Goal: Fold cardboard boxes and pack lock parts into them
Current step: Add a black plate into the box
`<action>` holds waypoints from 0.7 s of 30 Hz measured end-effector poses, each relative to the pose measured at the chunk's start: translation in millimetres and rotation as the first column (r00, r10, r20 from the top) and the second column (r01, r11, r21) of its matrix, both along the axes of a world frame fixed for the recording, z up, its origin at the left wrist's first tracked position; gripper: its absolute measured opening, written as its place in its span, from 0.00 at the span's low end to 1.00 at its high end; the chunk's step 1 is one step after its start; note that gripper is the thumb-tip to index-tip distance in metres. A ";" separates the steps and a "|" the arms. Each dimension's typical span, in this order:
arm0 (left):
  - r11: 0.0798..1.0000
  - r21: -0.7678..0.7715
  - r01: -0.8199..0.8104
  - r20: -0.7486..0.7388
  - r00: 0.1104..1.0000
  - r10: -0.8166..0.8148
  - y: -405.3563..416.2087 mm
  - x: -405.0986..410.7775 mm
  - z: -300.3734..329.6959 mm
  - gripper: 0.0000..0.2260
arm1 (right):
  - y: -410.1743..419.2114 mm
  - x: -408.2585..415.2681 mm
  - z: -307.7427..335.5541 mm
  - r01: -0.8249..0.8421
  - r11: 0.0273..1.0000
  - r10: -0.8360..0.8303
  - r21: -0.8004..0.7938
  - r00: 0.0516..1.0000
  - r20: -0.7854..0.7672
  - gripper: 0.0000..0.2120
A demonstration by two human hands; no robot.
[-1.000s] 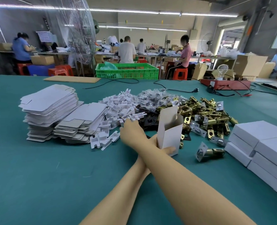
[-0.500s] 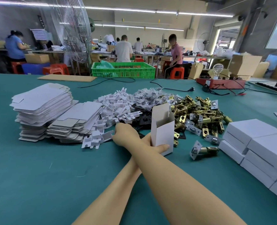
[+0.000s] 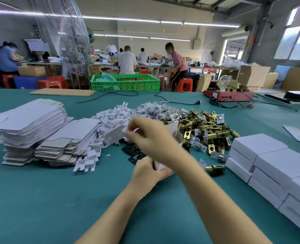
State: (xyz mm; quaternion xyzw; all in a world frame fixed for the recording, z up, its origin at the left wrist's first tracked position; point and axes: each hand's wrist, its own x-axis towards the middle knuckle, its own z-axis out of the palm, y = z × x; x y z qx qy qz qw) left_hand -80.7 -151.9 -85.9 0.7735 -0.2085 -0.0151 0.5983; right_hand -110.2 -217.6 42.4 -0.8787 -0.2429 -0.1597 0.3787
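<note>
Hands crossed: left hand (image 3: pixel 146 170) grips box (image 3: pixel 160 167), right hand (image 3: pixel 150 138) pinches insert (image 3: pixel 114 135).

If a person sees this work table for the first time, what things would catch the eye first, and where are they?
Probably the shiny pile of brass lock parts in the middle of the green table, with white plastic pieces heaped to its left. In front, the two hands cross: the left hand holds a small open box, and the blurred right hand reaches over it. A tall stack of flat box blanks stands at far left.
</note>
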 end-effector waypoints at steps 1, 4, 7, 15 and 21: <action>1.000 -0.008 -0.014 -0.013 1.000 0.014 -0.7 0.1 1.1 0.14 | -14.2 -6.4 13.1 -0.026 0.999 0.027 0.020 0.999 -0.030 0.05; 1.000 -0.029 -0.001 -0.019 1.000 0.001 1.5 3.1 -1.1 0.15 | -63.6 -20.9 41.7 -0.035 0.998 0.040 0.047 0.994 -0.105 0.04; 1.000 -0.010 0.006 -0.015 1.000 -0.006 2.3 2.8 1.3 0.16 | -109.0 -29.8 52.2 0.051 0.996 -0.045 0.077 0.996 -0.077 0.04; 0.999 0.039 -0.002 0.045 0.999 0.001 1.1 -0.9 6.3 0.16 | -141.1 -31.0 53.2 0.074 0.996 -0.078 -0.044 0.993 -0.091 0.04; 1.000 0.016 0.006 0.030 1.000 -0.007 0.8 -0.6 6.1 0.16 | -117.9 -19.4 48.6 0.017 0.993 -0.032 -0.114 0.991 -0.133 0.04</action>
